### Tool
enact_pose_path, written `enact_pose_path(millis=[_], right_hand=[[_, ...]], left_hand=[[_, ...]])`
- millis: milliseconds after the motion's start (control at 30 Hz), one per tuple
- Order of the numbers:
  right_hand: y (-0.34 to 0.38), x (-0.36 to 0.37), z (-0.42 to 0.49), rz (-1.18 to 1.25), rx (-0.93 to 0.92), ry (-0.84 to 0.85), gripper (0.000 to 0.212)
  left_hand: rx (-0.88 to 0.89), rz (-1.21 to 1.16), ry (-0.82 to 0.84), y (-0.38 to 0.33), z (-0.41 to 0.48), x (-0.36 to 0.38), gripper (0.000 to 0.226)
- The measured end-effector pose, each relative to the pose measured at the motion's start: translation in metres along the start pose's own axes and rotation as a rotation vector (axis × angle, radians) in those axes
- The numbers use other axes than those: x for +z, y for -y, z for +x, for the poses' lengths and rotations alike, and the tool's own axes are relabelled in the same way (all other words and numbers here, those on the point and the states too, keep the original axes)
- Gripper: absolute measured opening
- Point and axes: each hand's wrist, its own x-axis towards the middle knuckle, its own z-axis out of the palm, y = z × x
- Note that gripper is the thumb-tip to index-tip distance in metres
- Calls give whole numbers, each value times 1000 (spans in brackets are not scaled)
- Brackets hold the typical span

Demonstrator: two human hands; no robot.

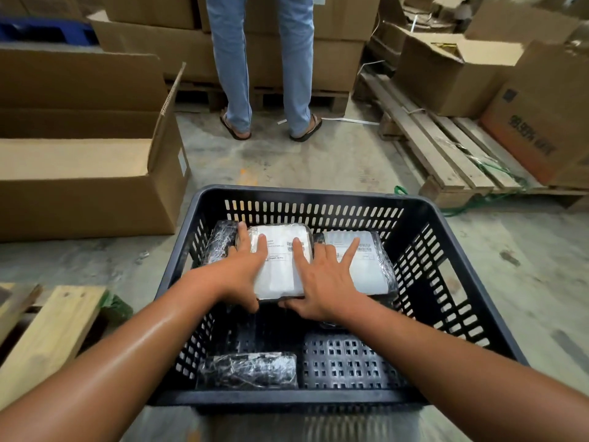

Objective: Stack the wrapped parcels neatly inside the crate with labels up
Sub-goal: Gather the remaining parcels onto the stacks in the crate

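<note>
Gripping one labelled parcel between them, the left hand and right hand are holding it label up at the far side of the black crate. Another parcel is lying just beside it, label up, while two dark parcels are showing no label.

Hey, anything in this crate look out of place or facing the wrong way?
Yes. The parcel at the near left of the crate sits apart from the far row and shows only black wrap, no label.
</note>
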Motion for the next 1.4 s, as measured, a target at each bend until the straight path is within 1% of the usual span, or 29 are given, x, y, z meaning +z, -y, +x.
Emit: enact_pose_path(millis=[67,167,300,467,600,700,733,767,900,1133,1233,1267,1333,1400], right_hand=[[0,3,-4,-25,-7,-12,122],[3,7,-9,-83,-15,10,119],[12,23,-6,-207,-80,113,115],[25,38,7,-328,-129,194,110],[37,58,14,-468,-192,267,97],[42,83,15,-397,-209,321,72],[42,87,16,-347,-198,330,65],[41,88,17,-307,-193,339,63],[41,83,21,-303,-183,351,75],[45,78,24,-238,-132,410,77],[42,69,27,-156,-116,428,86],[42,65,29,-115,-116,435,87],[40,57,30,-40,-126,433,80],[37,50,28,69,-125,410,76]], left_hand=[[-54,44,7,-4,7,14,140],[-108,83,62,-7,15,31,135],[-99,90,144,-5,19,48,124],[-83,114,146,-1,20,67,100],[-101,165,108,-3,25,80,96],[-120,194,70,-1,32,83,93],[-129,201,73,0,33,84,91],[-138,204,81,0,35,84,89],[-160,208,77,1,37,88,88],[-165,108,54,4,37,93,95],[-142,36,28,4,33,87,97],[-138,31,24,4,31,85,97],[-128,59,35,1,26,77,97],[-90,104,55,-1,20,67,92]])
